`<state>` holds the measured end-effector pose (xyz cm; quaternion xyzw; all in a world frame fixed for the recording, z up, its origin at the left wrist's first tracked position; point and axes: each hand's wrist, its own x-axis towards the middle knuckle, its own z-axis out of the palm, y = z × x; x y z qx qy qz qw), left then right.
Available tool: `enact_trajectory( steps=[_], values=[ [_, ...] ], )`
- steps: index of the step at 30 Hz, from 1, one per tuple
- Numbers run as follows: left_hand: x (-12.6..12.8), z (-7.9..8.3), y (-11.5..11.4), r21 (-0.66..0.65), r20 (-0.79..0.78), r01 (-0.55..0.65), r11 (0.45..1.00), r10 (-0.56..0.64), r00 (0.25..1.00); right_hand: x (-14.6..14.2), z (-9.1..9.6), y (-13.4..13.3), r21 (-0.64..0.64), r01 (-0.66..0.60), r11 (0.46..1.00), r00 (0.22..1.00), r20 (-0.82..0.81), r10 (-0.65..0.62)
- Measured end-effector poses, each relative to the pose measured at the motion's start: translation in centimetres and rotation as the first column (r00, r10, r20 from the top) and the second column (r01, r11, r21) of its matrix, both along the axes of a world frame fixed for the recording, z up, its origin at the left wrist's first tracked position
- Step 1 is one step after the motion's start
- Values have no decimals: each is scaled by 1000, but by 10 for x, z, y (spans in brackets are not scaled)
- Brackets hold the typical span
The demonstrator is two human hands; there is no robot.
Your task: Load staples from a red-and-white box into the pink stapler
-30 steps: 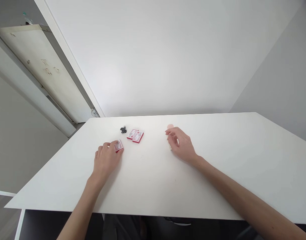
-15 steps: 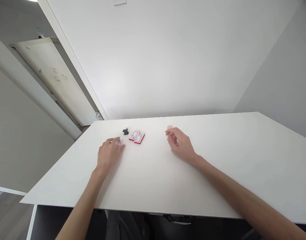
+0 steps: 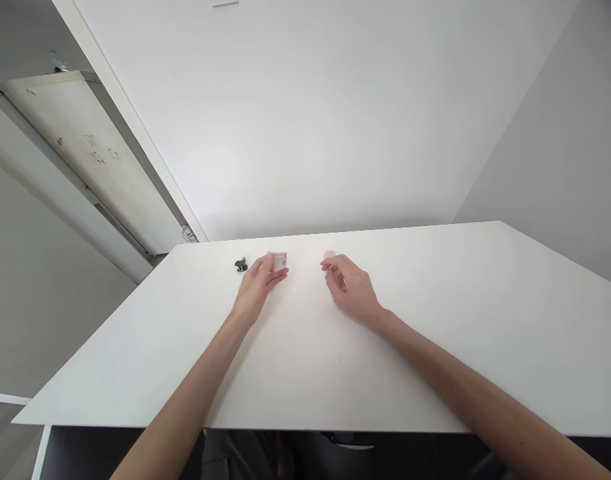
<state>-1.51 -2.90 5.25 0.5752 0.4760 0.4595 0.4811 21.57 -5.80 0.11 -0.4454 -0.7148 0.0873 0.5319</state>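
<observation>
My left hand (image 3: pixel 255 283) is closed, with thumb and fingers around a small red-and-white box (image 3: pixel 280 261), a little blurred. Other red-and-white boxes that lay at this spot cannot be told apart from it now. Just left of that hand, a small black clip-like object (image 3: pixel 241 265) lies on the white table (image 3: pixel 295 373). To the right, my right hand (image 3: pixel 351 283) is curled with its fingertips together over a pale pink object (image 3: pixel 329 254). Only the rounded far end of the pink object shows clearly; the fingers cover most of it.
A white wall (image 3: pixel 305 133) rises behind the table's back edge. Beyond an opening at left stands a pale cabinet (image 3: pixel 80 140) with a bottle on top. My legs show below the table's front edge.
My left hand has moved right and farther back with the small box, to where the other boxes lay. My right hand keeps its pose over the pink object. The view has shifted slightly.
</observation>
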Motion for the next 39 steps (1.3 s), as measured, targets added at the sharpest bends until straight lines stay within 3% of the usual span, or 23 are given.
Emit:
enact_trajectory(
  steps=[1, 3, 6, 9, 13, 16, 21, 25, 28, 30, 32, 35, 39],
  values=[
    [2, -7, 5, 99, -205, -14, 995, 34, 978, 0, 1, 0, 16, 14, 1000, 1000, 9, -14],
    [4, -19, 13, 332, -556, 105, 938, 104, 825, 1, 3, 1, 34, 43, 998, 998, 34, -44],
    [3, -30, 22, 445, -786, 314, 839, 198, 585, 1, 4, 2, -30, 88, 996, 994, 69, -86],
    [0, -34, 27, 452, -823, 338, 826, 240, 515, 3, 1, 3, -140, 111, 984, 993, 60, -104],
    [-9, -34, 26, 437, -836, 265, 860, 279, 472, 4, -1, 2, -231, 86, 969, 996, 5, -87],
    [-20, -30, 21, 432, -856, 213, 876, 324, 403, 5, 0, 1, -274, 71, 959, 997, -10, -77],
    [-37, -21, 15, 368, -896, 177, 913, 297, 330, 8, -2, 4, -281, 89, 956, 995, -22, -99],
    [-36, -18, 15, 393, -885, 188, 900, 315, 343, 11, -5, 7, -299, 94, 950, 994, -33, -109],
    [-24, -19, 10, 460, -827, 298, 836, 281, 488, 10, -3, 5, -304, 40, 952, 999, -15, -47],
    [-13, -19, 4, 481, -774, 377, 792, 181, 607, 9, 1, 2, -292, -25, 956, 1000, 7, 29],
    [0, -21, -3, 466, -745, 423, 777, 87, 662, 6, 6, -2, -284, -108, 953, 993, 18, 117],
    [14, -23, -11, 423, -696, 409, 809, 1, 718, 3, 10, -6, -296, -219, 930, 973, 5, 231],
    [20, -26, -14, 296, -613, 322, 899, -80, 786, 0, 11, -7, -305, -270, 913, 963, -60, 264]
  ],
)
